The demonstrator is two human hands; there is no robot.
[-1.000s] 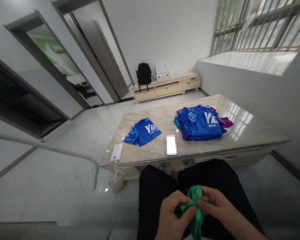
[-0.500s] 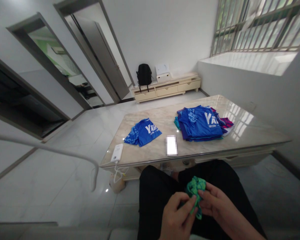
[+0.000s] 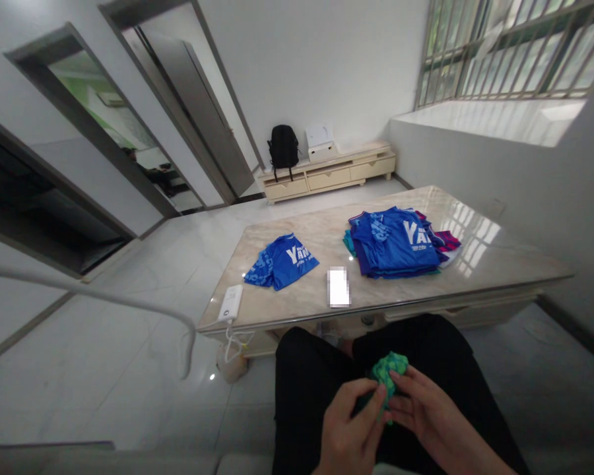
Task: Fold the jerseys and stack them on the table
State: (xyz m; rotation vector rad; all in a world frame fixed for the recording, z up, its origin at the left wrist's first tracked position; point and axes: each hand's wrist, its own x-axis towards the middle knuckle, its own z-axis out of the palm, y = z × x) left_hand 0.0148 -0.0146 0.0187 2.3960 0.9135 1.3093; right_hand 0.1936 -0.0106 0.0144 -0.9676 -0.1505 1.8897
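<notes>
While the person sits with black-clad legs before the worktop [image 3: 475, 264], both hands meet low over the lap, the left hand [image 3: 349, 429] and the right hand [image 3: 423, 415] each pinching a small bunched green cloth [image 3: 389, 373] between fingers and thumb. On the worktop lie a folded blue shirt [image 3: 282, 262], a stack of blue shirts [image 3: 396, 241] well apart to its right, and a white power bank [image 3: 230, 303] at the near left edge.
</notes>
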